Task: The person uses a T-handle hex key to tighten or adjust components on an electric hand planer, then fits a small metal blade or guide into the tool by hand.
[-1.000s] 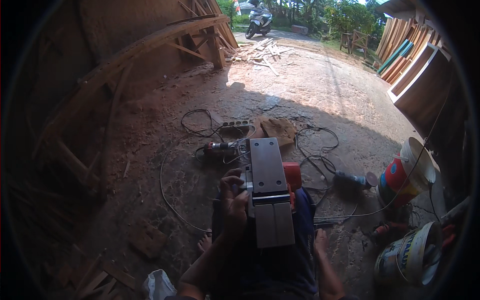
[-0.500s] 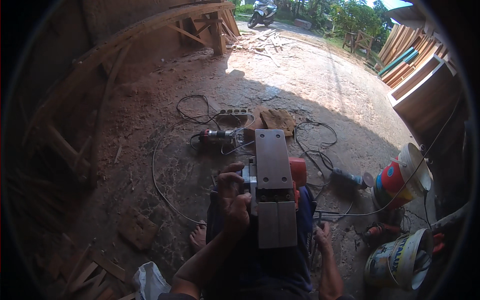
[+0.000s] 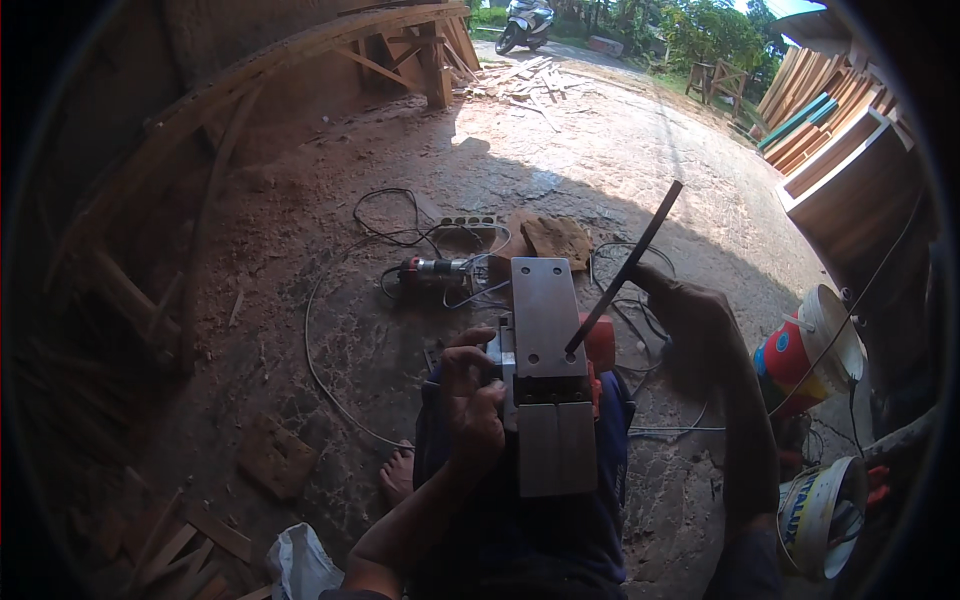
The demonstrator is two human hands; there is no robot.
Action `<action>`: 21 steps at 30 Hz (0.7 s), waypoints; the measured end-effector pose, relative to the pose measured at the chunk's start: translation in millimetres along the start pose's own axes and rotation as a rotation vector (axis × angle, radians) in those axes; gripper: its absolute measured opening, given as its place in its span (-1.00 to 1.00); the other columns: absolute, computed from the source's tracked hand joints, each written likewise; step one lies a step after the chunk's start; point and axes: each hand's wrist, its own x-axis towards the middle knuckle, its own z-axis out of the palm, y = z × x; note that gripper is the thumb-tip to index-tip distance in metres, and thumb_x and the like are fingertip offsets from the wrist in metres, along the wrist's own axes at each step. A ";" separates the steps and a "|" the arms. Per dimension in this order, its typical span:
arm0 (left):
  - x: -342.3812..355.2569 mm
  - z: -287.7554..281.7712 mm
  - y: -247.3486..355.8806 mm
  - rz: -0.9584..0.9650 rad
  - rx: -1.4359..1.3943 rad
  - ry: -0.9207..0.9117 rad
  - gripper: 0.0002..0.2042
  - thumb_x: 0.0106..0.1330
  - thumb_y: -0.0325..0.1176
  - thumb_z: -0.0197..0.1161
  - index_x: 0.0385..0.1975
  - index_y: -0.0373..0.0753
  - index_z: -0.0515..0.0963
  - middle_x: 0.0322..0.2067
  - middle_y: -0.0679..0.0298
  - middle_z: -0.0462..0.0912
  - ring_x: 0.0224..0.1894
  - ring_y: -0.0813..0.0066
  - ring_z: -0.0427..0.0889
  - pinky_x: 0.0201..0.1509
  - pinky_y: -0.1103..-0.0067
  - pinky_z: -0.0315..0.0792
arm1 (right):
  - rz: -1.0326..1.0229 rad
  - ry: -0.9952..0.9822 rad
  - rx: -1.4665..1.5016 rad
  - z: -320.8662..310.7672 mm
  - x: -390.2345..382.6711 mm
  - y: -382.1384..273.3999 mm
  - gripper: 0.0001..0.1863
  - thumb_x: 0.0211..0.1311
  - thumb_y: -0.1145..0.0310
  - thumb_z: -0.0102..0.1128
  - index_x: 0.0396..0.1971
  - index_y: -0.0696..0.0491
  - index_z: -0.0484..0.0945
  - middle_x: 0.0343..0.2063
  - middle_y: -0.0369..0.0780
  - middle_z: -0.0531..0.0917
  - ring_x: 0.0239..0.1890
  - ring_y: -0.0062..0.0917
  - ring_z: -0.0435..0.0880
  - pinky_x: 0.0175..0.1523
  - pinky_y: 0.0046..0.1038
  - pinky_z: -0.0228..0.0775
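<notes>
1. Left hand (image 3: 472,398) is wrapped around the side of an upturned electric planer (image 3: 548,372), fingers curled tight on its body. The planer sits on the lap, flat metal sole facing up.
2. Right hand (image 3: 695,325) is closed around a long thin dark blade (image 3: 625,268), holding its upper part, with the lower tip touching the planer's sole just right of the left hand.
3. Beyond both hands, on the dirt floor: a power drill (image 3: 432,268), tangled cables (image 3: 400,215) and a power strip (image 3: 468,221).
4. Off to the right of the right hand, a couple of paint buckets (image 3: 812,350).
</notes>
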 end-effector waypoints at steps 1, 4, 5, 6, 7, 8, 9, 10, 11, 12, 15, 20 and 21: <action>-1.8 -3.1 1.9 -0.008 0.022 0.022 -0.64 -0.05 -0.58 -0.05 -0.17 -0.22 0.28 0.18 0.07 0.35 0.32 0.25 0.28 0.46 0.32 0.07 | -0.041 -0.046 0.025 7.9 10.8 -3.7 -0.38 0.24 0.63 0.11 0.31 -0.15 0.47 -0.50 -0.10 0.61 -0.48 -0.38 0.64 -0.32 -0.34 0.49; -3.1 -5.4 5.4 -0.024 0.043 0.051 -0.64 -0.05 -0.58 -0.05 -0.16 -0.23 0.27 0.17 0.07 0.35 0.32 0.25 0.28 0.47 0.32 0.05 | -0.072 -0.213 0.034 14.6 33.9 -26.6 -0.41 0.27 0.60 0.07 0.31 -0.15 0.46 -0.50 -0.11 0.61 -0.48 -0.32 0.64 -0.33 -0.31 0.49; -2.8 -6.0 5.5 -0.021 0.041 0.049 -0.64 -0.05 -0.59 -0.05 -0.16 -0.23 0.27 0.17 0.07 0.35 0.32 0.24 0.28 0.47 0.32 0.06 | -0.110 -0.222 0.036 17.4 38.8 -28.4 -0.41 0.28 0.60 0.06 0.31 -0.15 0.46 -0.49 -0.12 0.61 -0.48 -0.31 0.65 -0.34 -0.30 0.49; -3.0 -5.7 5.5 -0.020 0.037 0.044 -0.64 -0.05 -0.59 -0.05 -0.16 -0.23 0.27 0.17 0.07 0.35 0.32 0.24 0.28 0.47 0.32 0.06 | -0.144 -0.229 0.035 18.7 41.5 -29.1 -0.41 0.28 0.60 0.05 0.31 -0.15 0.46 -0.49 -0.12 0.61 -0.48 -0.30 0.65 -0.34 -0.29 0.50; -3.1 -6.1 5.1 -0.029 0.042 0.047 -0.63 -0.05 -0.59 -0.05 -0.16 -0.23 0.27 0.17 0.06 0.35 0.32 0.24 0.28 0.47 0.32 0.06 | -0.177 -0.236 0.035 20.1 43.5 -29.3 -0.41 0.28 0.60 0.04 0.31 -0.16 0.46 -0.49 -0.13 0.61 -0.47 -0.29 0.65 -0.34 -0.29 0.50; -3.0 -6.7 4.5 -0.039 0.047 0.050 -0.63 -0.05 -0.59 -0.05 -0.16 -0.23 0.27 0.17 0.06 0.35 0.32 0.24 0.29 0.46 0.32 0.07 | -0.181 -0.242 0.051 22.7 44.9 -28.6 -0.41 0.29 0.58 0.05 0.31 -0.16 0.46 -0.49 -0.13 0.61 -0.47 -0.29 0.65 -0.34 -0.28 0.51; -2.7 -6.8 3.4 -0.049 0.049 0.051 -0.63 -0.06 -0.60 -0.05 -0.15 -0.23 0.27 0.16 0.06 0.35 0.32 0.23 0.29 0.46 0.32 0.07 | -0.183 -0.248 0.064 25.2 45.9 -27.1 -0.42 0.29 0.57 0.07 0.31 -0.16 0.46 -0.49 -0.14 0.61 -0.47 -0.29 0.66 -0.35 -0.28 0.51; -2.4 -7.1 2.1 -0.050 0.049 0.047 -0.63 -0.06 -0.59 -0.05 -0.16 -0.23 0.27 0.16 0.06 0.35 0.32 0.24 0.29 0.46 0.33 0.08 | -0.195 -0.254 0.055 25.7 46.6 -27.5 -0.42 0.29 0.55 0.08 0.31 -0.16 0.45 -0.49 -0.14 0.60 -0.47 -0.30 0.66 -0.35 -0.29 0.51; -2.0 -7.5 0.7 -0.051 0.050 0.042 -0.63 -0.06 -0.59 -0.05 -0.16 -0.23 0.27 0.16 0.06 0.35 0.32 0.24 0.29 0.45 0.33 0.09 | -0.205 -0.259 0.047 26.3 46.8 -27.8 -0.43 0.29 0.54 0.09 0.31 -0.16 0.45 -0.49 -0.14 0.60 -0.47 -0.30 0.66 -0.36 -0.29 0.51; -1.6 -7.9 0.0 -0.050 0.053 0.040 -0.63 -0.06 -0.59 -0.05 -0.16 -0.23 0.27 0.16 0.06 0.35 0.32 0.25 0.29 0.45 0.34 0.10 | -0.227 -0.262 0.019 27.1 47.3 -29.1 -0.43 0.29 0.52 0.11 0.31 -0.16 0.45 -0.50 -0.15 0.60 -0.48 -0.31 0.65 -0.37 -0.29 0.51; -1.8 -7.0 0.8 -0.043 0.025 0.049 -0.64 -0.06 -0.58 -0.05 -0.17 -0.23 0.28 0.16 0.06 0.36 0.32 0.26 0.29 0.44 0.34 0.11 | -0.218 -0.293 0.014 25.5 48.5 -35.8 -0.44 0.30 0.48 0.15 0.31 -0.17 0.46 -0.51 -0.15 0.59 -0.50 -0.33 0.64 -0.39 -0.31 0.50; -0.4 -2.3 3.6 -0.065 -0.012 0.058 -0.65 -0.06 -0.56 -0.04 -0.18 -0.23 0.29 0.16 0.06 0.36 0.32 0.27 0.29 0.45 0.35 0.09 | -0.258 -0.265 0.010 25.4 49.1 -30.5 -0.46 0.32 0.45 0.17 0.30 -0.20 0.48 -0.51 -0.17 0.59 -0.52 -0.37 0.63 -0.40 -0.32 0.49; -0.7 -2.8 3.5 -0.067 -0.020 0.065 -0.65 -0.06 -0.56 -0.04 -0.18 -0.23 0.29 0.16 0.06 0.36 0.31 0.27 0.29 0.45 0.35 0.08 | -0.242 -0.268 0.017 25.7 49.5 -33.5 -0.46 0.32 0.45 0.17 0.30 -0.20 0.48 -0.52 -0.17 0.60 -0.52 -0.37 0.63 -0.41 -0.31 0.49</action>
